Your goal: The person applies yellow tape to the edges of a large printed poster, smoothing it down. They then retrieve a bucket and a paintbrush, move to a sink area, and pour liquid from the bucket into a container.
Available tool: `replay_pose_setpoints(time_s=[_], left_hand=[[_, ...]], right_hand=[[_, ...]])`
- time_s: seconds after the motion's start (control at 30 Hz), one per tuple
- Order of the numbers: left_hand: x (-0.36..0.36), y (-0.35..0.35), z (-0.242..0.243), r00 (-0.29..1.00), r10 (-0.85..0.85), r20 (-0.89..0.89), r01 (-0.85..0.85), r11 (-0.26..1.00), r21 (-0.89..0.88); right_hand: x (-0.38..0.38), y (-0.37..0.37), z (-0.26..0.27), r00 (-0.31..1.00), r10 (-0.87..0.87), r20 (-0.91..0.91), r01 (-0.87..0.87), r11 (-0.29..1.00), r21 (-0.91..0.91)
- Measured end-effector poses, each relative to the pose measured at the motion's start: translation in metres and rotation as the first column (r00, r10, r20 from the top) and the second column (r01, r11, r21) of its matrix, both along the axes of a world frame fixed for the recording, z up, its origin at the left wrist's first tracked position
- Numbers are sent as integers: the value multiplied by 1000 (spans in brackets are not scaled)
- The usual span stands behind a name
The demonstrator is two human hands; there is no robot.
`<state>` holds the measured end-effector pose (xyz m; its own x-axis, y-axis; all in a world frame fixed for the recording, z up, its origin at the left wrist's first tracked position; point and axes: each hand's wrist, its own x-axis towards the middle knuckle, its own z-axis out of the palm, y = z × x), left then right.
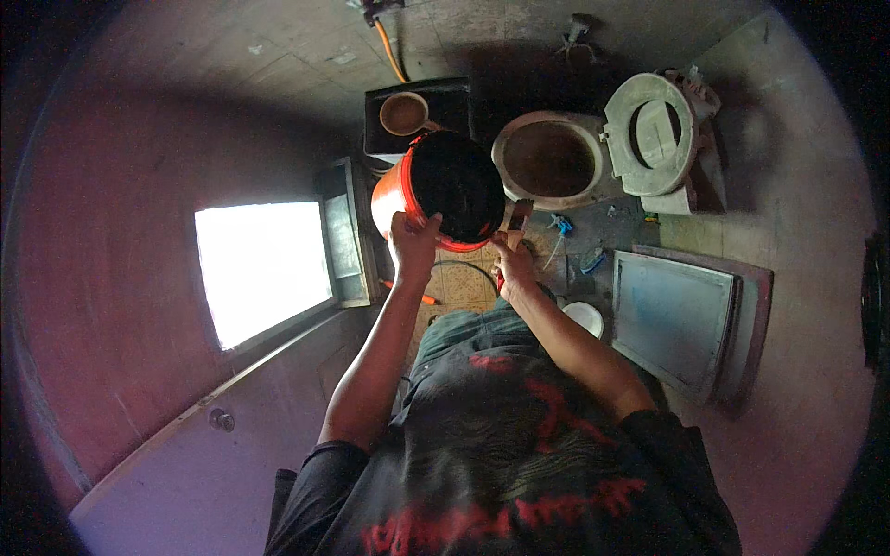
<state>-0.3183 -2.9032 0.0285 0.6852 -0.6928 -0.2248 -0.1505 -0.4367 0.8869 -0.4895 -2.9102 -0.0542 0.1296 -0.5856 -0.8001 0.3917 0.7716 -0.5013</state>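
An orange-red plastic bucket (391,195) is tilted in front of me, its open mouth turned up towards the camera. The inside looks black, so I cannot tell what it holds. My left hand (414,243) grips its near left rim, thumb over the edge. In my right hand (514,263) is a paintbrush (516,221) with a pale handle, its dark bristles pointing away from me. That hand is beside the bucket's right rim; whether it touches the rim cannot be told. Something small and red shows below its fingers.
Beyond the bucket, a dipper (405,113) rests over a black container, beside a toilet bowl (549,160). A toilet seat (651,135) stands upright. Blue spray trigger (562,224), blue brush (593,262) and white round dish (584,318) lie low. Framed panels (674,320) lean right; a door (278,396) is left.
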Motion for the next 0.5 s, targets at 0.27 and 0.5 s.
replay_pose_setpoints(time_s=[0.27, 0.5], left_hand=[[-44, -77, 3, 993, -53, 108, 42, 994, 101], [-61, -122, -15, 973, -121, 195, 90, 983, 160]], right_hand=[[-31, -62, -37, 990, 53, -130, -77, 979, -189], [-42, -98, -18, 997, -72, -15, 73, 994, 79]])
